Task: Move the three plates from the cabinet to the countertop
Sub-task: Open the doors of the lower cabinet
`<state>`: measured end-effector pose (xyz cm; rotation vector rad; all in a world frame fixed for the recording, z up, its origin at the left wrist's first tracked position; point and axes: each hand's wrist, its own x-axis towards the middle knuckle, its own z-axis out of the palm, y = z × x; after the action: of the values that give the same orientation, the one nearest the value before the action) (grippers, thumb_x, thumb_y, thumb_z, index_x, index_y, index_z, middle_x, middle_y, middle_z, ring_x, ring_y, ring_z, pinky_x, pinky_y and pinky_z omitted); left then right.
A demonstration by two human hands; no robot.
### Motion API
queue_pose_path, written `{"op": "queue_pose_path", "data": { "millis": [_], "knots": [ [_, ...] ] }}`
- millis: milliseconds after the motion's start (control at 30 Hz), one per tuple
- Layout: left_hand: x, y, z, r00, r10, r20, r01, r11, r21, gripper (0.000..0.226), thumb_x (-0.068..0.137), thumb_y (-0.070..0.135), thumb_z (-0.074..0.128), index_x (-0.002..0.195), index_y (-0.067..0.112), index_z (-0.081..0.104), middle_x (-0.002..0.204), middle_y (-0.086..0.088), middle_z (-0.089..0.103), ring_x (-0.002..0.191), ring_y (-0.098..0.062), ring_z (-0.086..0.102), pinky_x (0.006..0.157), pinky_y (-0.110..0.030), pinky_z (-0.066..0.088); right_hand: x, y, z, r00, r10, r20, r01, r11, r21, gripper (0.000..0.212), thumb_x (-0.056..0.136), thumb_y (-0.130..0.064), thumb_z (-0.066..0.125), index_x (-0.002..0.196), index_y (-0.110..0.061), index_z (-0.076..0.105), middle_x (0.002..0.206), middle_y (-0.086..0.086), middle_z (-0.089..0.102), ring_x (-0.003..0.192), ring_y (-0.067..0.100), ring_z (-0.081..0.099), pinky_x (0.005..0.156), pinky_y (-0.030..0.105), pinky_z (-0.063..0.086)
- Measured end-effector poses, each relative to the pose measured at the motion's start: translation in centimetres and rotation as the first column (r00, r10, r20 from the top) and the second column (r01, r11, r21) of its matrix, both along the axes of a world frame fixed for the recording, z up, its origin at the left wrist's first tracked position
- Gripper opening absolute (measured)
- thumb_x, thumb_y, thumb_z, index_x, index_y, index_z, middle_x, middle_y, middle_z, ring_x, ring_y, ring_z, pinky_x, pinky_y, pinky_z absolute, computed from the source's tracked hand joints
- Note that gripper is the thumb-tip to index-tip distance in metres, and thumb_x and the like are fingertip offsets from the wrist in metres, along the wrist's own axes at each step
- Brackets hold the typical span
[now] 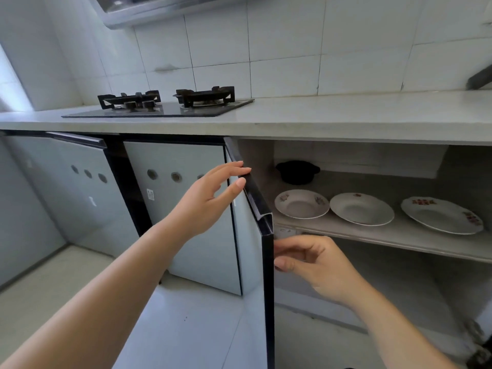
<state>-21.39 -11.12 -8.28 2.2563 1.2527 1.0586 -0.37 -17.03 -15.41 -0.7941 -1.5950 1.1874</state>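
Note:
Three white plates with flower prints lie side by side on the cabinet shelf (378, 235): the left plate (302, 205), the middle plate (362, 209) and the right plate (442, 215). The cabinet door (267, 275) stands swung open, seen edge-on. My left hand (210, 198) holds the door's top edge loosely, fingers on its outer side and thumb on the rim. Below the shelf, my right hand (314, 262) has half-curled fingers that hold nothing; their tips touch the door's inner edge. The pale countertop (346, 113) runs above the cabinet.
A small black pot (297, 171) sits at the back of the shelf, behind the left plate. A two-burner gas hob (159, 106) is set into the countertop at the left. Closed cabinet doors (181, 209) stand left of the open one.

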Motion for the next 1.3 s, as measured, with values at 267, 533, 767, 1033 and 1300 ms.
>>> {"op": "queue_pose_path", "data": {
  "millis": [267,533,767,1033,1300],
  "knots": [
    [-2.6,-0.8,0.7,1.0,-0.003,-0.01,0.002,1.0,-0.026,0.045,0.082,0.064,0.039,0.122,0.044,0.049,0.137,0.026,0.042,0.127,0.009,0.038,0.102,-0.019,0.033,-3.5,3.8,-1.2,0.998,-0.061,0.005,0.061,0.998,-0.035,0.045,0.068,-0.033,0.067,0.112,-0.038,0.059,0.12,-0.013,0.063,0.109,0.005,0.061,0.093,0.029,0.051],
    [-5.9,-2.0,1.5,0.986,0.034,0.164,0.0,0.98,-0.198,0.031,0.086,0.041,0.056,0.117,0.036,0.057,0.134,0.019,0.05,0.119,0.0,0.052,0.101,-0.035,0.046,-9.8,5.4,-2.0,0.995,-0.013,0.102,0.014,1.0,-0.007,0.06,0.08,-0.038,0.064,0.133,-0.042,0.036,0.144,-0.019,0.034,0.131,0.002,0.037,0.108,0.025,0.034],
    [-8.7,-3.1,2.7,0.969,0.065,0.237,0.026,0.931,-0.364,0.041,0.091,0.013,0.051,0.13,0.026,0.051,0.123,0.013,0.058,0.104,-0.002,0.063,0.074,-0.014,0.052,-14.3,6.1,-2.8,0.991,-0.03,0.132,0.016,0.995,0.102,0.065,0.082,-0.033,0.066,0.138,-0.039,0.032,0.147,-0.02,0.029,0.132,-0.006,0.029,0.089,-0.004,0.031],
    [-12.3,-3.6,4.5,0.986,0.148,0.074,-0.11,0.922,-0.372,0.038,0.091,0.012,0.055,0.126,0.026,0.055,0.114,0.01,0.067,0.097,-0.003,0.067,0.07,-0.007,0.049,-17.7,6.7,-3.4,0.993,-0.055,0.108,0.043,0.994,0.105,0.075,0.08,-0.03,0.069,0.144,-0.029,0.03,0.149,-0.02,0.021,0.127,-0.009,0.027,0.081,-0.009,0.031],
    [-14.1,-3.7,5.1,0.957,0.249,-0.148,-0.282,0.917,-0.282,0.038,0.091,0.013,0.055,0.111,0.046,0.057,0.096,-0.007,0.075,0.09,-0.031,0.07,0.089,-0.045,0.053,-19.1,7.6,-3.4,0.991,-0.024,0.13,0.014,0.997,0.078,0.069,0.079,-0.028,0.07,0.14,-0.027,0.038,0.144,-0.019,0.028,0.126,-0.005,0.033,0.078,-0.009,0.031]
  ]
}}
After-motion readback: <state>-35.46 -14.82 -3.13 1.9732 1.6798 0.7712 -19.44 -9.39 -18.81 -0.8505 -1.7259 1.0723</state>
